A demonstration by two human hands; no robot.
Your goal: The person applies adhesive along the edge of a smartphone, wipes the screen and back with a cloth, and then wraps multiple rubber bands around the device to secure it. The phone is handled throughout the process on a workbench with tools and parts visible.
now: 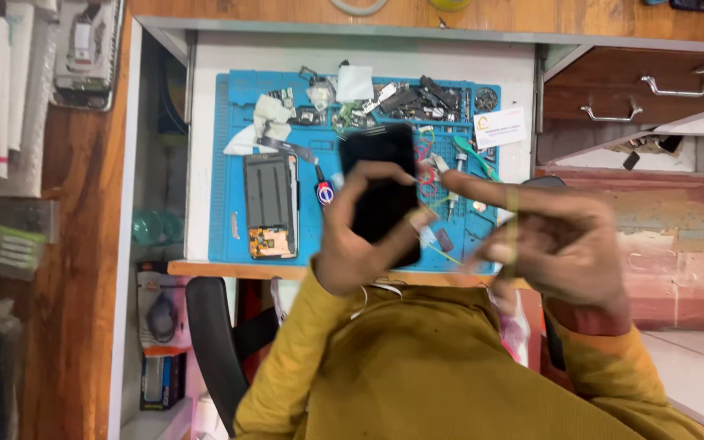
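Black phone point(380, 191) gripped in your left hand point(352, 244); right hand point(552, 244) pinching thin tool, tip at phone's edge. Steady phone over blue mat point(230, 244)'s near edge; pry gently.

Quick count from my seat: two phones, one dark phone point(381, 189) and one opened phone point(270, 205), one blue repair mat point(226, 171), two drawer handles point(681, 82).

Phone point(380, 191): glossy black glass face, smooth. Work mat point(226, 163): matt blue rubbery sheet. Opened handset point(270, 204) at mat's 9 o'clock: dull grey metal. Desk edge point(230, 269): wood. Sleeves point(417, 367): mustard knit cloth. Drawer handles point(678, 81): shiny metal.
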